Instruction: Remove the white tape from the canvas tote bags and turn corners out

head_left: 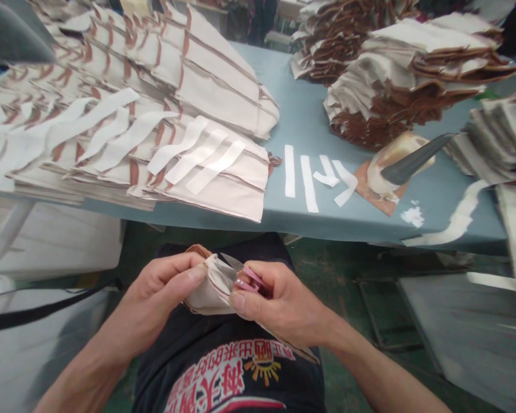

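My left hand [165,292] pinches the top of a small cream fabric piece [210,287] with a brown edge, held over my lap. My right hand [279,307] grips pink thread snips [243,272] and also presses a thumb on the fabric. The snips' metal blades point up and left at the fabric's upper fold. Both hands touch the same piece, close together below the table's front edge.
A blue-grey table [301,126] holds rows of stacked cream pieces with white strips [155,143] at left and heaps of cream and brown pieces [395,74] at right. Loose white strips [309,178] and a grey cone-shaped tool [413,163] lie near the front edge.
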